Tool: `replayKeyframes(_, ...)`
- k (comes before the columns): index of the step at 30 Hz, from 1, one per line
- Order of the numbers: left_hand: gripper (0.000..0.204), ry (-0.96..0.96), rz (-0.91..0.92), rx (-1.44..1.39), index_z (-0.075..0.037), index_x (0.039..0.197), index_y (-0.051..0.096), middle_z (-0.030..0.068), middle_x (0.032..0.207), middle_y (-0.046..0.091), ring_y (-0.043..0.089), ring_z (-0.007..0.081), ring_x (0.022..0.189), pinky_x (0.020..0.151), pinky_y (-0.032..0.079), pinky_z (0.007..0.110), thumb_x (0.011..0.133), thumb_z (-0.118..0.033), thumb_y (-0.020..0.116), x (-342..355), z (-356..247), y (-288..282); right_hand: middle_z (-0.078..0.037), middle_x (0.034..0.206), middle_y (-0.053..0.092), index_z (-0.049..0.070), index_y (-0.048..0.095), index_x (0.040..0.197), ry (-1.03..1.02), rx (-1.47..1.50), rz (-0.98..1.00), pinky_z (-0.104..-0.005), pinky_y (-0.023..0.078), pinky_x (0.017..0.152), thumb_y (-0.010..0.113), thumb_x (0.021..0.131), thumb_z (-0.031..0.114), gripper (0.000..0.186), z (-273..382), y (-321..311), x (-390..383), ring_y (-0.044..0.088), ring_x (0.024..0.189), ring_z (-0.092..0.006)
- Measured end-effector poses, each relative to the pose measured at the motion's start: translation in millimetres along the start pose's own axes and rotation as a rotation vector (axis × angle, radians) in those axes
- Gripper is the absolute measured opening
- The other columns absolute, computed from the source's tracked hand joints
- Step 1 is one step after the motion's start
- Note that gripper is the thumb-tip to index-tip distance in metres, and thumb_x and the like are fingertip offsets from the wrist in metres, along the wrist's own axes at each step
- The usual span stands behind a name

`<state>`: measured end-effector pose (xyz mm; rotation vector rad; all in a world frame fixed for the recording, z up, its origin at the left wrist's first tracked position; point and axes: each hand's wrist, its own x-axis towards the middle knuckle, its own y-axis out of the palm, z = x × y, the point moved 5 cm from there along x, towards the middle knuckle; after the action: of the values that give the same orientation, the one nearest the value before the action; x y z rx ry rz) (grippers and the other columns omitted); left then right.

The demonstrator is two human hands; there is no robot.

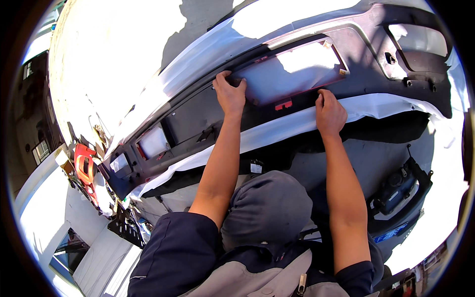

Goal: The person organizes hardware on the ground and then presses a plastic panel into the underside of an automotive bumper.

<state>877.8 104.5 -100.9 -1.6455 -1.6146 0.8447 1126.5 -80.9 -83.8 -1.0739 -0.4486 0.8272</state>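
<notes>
Far left of both hands lies an orange part (pixel 84 166). The left hand (pixel 230 94) curls its fingers over the dark car bumper (pixel 366 74) at its opening's edge. The right hand (pixel 330 113) presses flat, fingers together, on white masking paper (pixel 277 129) along the bumper's lower edge.

Both forearms are bare from the elbow down, and neither the left hand (pixel 230 94) nor the right hand (pixel 330 113) wears a glove, ring or watch. Short dark navy sleeves (pixel 173 247) cover the upper arms, the left one full and rounded, with a line of stitching near its lower edge. Over the chest lies a light grey panel (pixel 257 279) with a dark seam and a small metal zip pull (pixel 302 284) near the middle. A grey knee (pixel 269 208) shows between the arms.
</notes>
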Motion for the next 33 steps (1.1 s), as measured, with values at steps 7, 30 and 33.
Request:
replayKeyframes(7, 0.048, -0.18, 0.123, -0.221, -0.005, 0.113, 0.057, 0.0158, 0.107, 0.06, 0.06, 0.0332, 0.1, 0.087, 0.049, 0.043, 0.074, -0.018, 0.082, 3.3, 25.1, 16.8, -0.003, 0.1, 0.074, 0.013, 0.069, 0.104, -0.011, -0.005, -0.018, -0.0391, 0.056, 0.074, 0.063, 0.094, 0.019, 0.014, -2.5, -0.1, -0.2, 0.071, 0.087, -0.0264)
replayKeyframes(30, 0.045, 0.35, 0.595, 0.473, -0.004, 0.106, 0.059, 0.0166, 0.082, 0.072, 0.07, 0.0387, 0.082, 0.075, 0.052, 0.048, 0.089, -0.046, 0.068, 47.4, -15.7, -16.8, -0.004, 0.1, 0.074, 0.013, 0.069, 0.103, -0.015, -0.014, -0.009, -0.0403, 0.056, 0.073, 0.062, 0.094, 0.019, 0.013, 0.2, -0.4, 0.6, 0.071, 0.087, -0.0274)
replayKeyframes(33, 0.043, 0.353, 0.557, 0.431, -0.004, 0.104, 0.059, 0.0168, 0.08, 0.071, 0.069, 0.0392, 0.079, 0.074, 0.051, 0.05, 0.09, -0.044, 0.067, 46.9, -13.0, -14.5, -0.004, 0.1, 0.074, 0.013, 0.068, 0.103, -0.01, -0.023, -0.012, -0.0403, 0.056, 0.073, 0.062, 0.094, 0.02, 0.013, -1.3, 0.1, -0.3, 0.071, 0.086, -0.0277)
